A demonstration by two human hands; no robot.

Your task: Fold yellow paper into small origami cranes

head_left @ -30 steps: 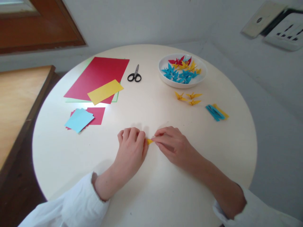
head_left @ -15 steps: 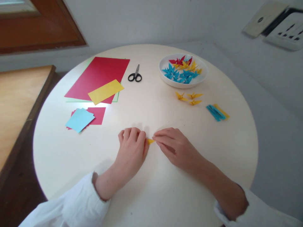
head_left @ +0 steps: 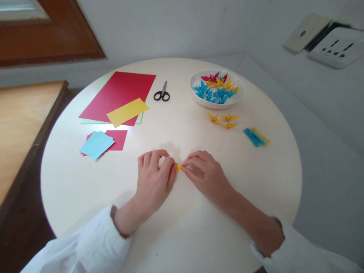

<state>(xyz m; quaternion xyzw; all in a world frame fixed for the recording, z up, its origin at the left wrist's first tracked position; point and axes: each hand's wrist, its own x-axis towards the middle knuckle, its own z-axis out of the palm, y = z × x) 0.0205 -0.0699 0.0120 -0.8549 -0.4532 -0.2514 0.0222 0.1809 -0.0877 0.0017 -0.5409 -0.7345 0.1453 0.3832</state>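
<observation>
My left hand [head_left: 153,176] and my right hand [head_left: 203,174] meet near the front middle of the round cream table [head_left: 176,235]. Both pinch a small folded yellow paper piece [head_left: 178,167], of which only a tip shows between the fingertips. The fingers of both hands are curled closed on it, just above the tabletop. Three folded yellow paper cranes [head_left: 224,120] lie behind my right hand. A white dish [head_left: 196,99] at the back right holds several blue, yellow and red paper cranes.
Black scissors [head_left: 162,94] lie at the back middle. A large red sheet [head_left: 119,94] with a yellow strip [head_left: 127,112] on it lies at the back left. Small light blue [head_left: 96,144] and red squares sit near it. Blue and yellow strips [head_left: 255,136] lie at the right.
My hands have closed in on the yellow piece and lifted slightly, the left fingers curling up more. The camera view has shifted a little.
</observation>
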